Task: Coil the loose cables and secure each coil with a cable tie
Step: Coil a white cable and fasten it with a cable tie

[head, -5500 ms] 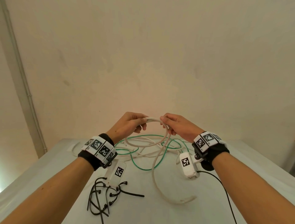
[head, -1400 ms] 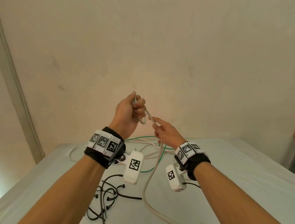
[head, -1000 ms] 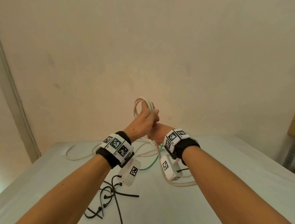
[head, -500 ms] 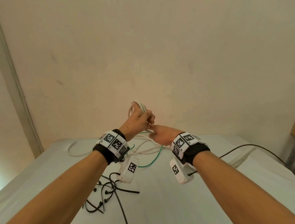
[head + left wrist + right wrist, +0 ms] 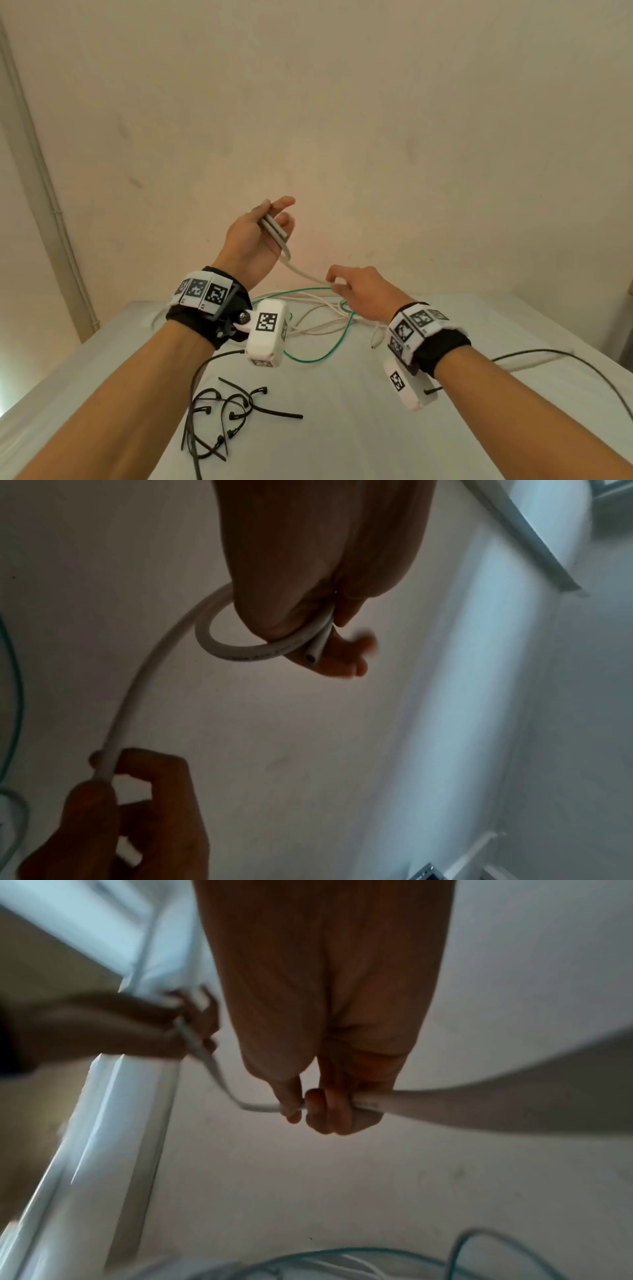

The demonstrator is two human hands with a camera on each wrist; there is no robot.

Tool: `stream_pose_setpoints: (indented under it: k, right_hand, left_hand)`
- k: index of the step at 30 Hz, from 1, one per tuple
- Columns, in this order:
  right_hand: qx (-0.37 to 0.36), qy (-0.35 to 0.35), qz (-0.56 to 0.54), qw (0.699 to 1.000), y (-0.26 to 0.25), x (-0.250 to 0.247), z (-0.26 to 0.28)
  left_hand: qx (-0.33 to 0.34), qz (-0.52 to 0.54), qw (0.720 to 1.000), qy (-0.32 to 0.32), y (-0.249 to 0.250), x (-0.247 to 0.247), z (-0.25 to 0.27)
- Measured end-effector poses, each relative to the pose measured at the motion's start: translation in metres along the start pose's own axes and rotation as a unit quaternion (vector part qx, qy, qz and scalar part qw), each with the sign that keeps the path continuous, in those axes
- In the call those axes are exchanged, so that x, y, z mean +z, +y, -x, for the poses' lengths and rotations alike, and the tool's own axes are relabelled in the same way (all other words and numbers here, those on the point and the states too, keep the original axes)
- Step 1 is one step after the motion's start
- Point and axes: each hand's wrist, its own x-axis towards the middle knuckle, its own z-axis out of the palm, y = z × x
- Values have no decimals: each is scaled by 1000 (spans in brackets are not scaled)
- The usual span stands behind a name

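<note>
Above the desk: both hands are raised in front of a plain wall, with one white cable (image 5: 301, 270) strung between them.
Left hand (image 5: 255, 240): held higher, palm turned inward; its grip is closed on the cable, with thumb and fingers pinching a small loop of it together with the cut end. The left wrist view shows the hollow end of the cable poking out beside the fingertips (image 5: 346, 664).
Right hand (image 5: 359, 291): lower and to the right; its grip pinches the same cable between thumb and curled fingers, seen clearly in the right wrist view.
White cable: runs from the loop in the left hand down in a shallow curve to the right hand, then drops toward the tangle on the desk.
Desk (image 5: 359, 428): white surface; the loose remainder of the pale cables lies in a heap at the far side, mixed with a green cable (image 5: 329, 353).
Cable ties (image 5: 222, 414): a loose bunch of black ties lies on the near left of the desk, below the left forearm, apart from the cable heap.
Black lead (image 5: 548, 356): trails across the desk's right side.
</note>
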Motion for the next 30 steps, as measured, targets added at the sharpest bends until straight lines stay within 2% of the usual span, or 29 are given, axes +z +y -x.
stream_pose_setpoints:
  k: [2,4,6,8,10,12,15,17,20,22,24,26,28,30]
  right_hand:
    - [-36,-22,70,997,-4,4,-4]
    - [-66,-37,122,990,-12,-1,-7]
    - [-97,-50,139,984,-14,-9,-10]
    - [-116,-64,125,983,-18,-14,-9]
    - [-130,-66,138,980,-20,-15,-5]
    - [-154,-49,174,971,-22,-13,0]
    - [-186,28,203,961,-22,-8,9]
    - [-202,75,213,953,-20,-8,10]
    - [-245,133,247,928,-19,-17,7]
    - [-232,169,233,929,-13,-29,3]
    - [-176,175,138,959,-4,-37,2]
    - [-106,155,-13,982,3,-38,4]
    - [-51,141,-132,980,5,-34,7]
    - [-13,132,-204,970,5,-27,7]
  left_hand:
    - [-6,-87,996,-31,-9,2,3]
    - [3,-233,970,-64,-20,-2,6]
    - [-3,-373,923,-94,-30,-10,8]
    - [-35,-490,864,-107,-36,-17,8]
    - [-66,-552,825,-102,-40,-18,6]
    - [-105,-582,798,-118,-40,-15,7]
    - [-175,-609,763,-129,-36,-8,14]
    - [-180,-623,751,-124,-33,-7,18]
    - [-189,-611,757,-133,-31,-11,22]
    - [-216,-548,797,-133,-30,-18,28]
    - [-240,-463,841,-143,-26,-21,36]
    - [-246,-407,868,-146,-21,-23,39]
    - [-240,-363,889,-142,-17,-19,38]
    - [-232,-344,901,-125,-16,-14,37]
